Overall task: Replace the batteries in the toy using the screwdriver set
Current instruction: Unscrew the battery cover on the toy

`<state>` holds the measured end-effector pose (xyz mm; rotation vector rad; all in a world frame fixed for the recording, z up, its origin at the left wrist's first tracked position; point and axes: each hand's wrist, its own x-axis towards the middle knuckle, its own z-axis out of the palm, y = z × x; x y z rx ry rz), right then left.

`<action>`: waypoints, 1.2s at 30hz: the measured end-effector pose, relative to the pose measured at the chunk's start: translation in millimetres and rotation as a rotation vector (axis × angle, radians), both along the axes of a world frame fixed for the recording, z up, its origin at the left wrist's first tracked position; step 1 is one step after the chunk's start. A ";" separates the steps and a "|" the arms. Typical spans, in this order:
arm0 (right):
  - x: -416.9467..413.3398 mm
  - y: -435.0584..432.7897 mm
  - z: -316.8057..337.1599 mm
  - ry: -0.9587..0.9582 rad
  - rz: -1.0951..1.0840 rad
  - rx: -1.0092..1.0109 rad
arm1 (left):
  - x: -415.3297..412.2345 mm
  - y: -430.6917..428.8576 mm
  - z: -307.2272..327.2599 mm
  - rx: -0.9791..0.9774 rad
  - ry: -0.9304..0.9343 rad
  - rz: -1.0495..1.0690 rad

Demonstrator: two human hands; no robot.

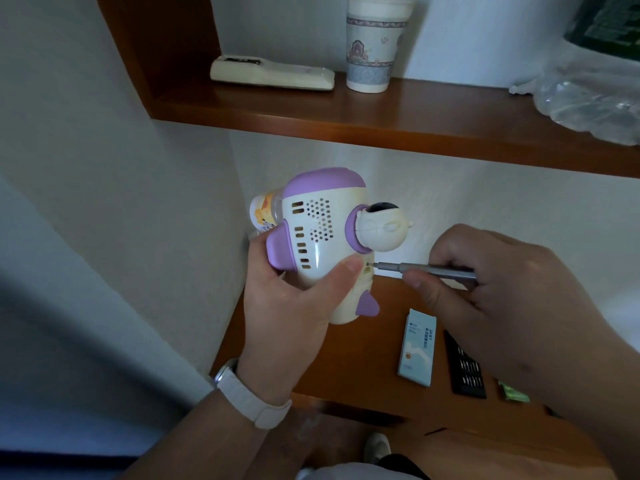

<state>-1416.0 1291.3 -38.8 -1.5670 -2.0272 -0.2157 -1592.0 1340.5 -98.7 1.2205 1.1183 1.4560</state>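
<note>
— Two hands working at once, are they?

— Yes. My left hand (294,306) is gripping the white and purple plastic rocket-shaped toy (322,237), with the thumb lying across its pale body and the other fingers wrapping behind it. I'm holding it up in the air above the brown wooden tabletop (346,358), its little round figure's head pointing right.

— And the other?

— My right hand (502,289) is pinching the slim grey metal screwdriver (433,270), its fingers (420,282) closing round the shaft near the front. The tip is sitting in a small hole in the toy's side, just by my left thumb.

— What's lying below?

— A pale blue cardboard box (417,348) and a black tray of screwdriver bits (465,365) are lying side by side on the tabletop. A small green packet (514,391) is sitting just to their right; I cannot tell what is in it. A white strap (252,400) is circling my left wrist.
</note>
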 end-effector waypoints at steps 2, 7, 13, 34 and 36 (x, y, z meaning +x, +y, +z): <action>-0.6 1.0 -0.3 -0.005 0.000 -0.020 | -0.8 0.6 -0.5 0.000 0.003 0.004; -0.3 5.5 -6.2 -0.049 -0.018 -0.032 | -2.8 2.8 -1.4 -0.006 0.001 0.005; -4.3 10.1 -9.0 0.006 0.006 -0.031 | -6.3 4.6 -3.1 -0.011 0.013 0.024; -18.8 13.3 -7.4 0.103 -0.054 -0.062 | -16.2 16.1 -8.4 0.016 0.005 -0.016; -20.1 13.1 -7.1 0.095 -0.063 -0.062 | -18.1 15.8 -8.2 0.018 0.001 -0.011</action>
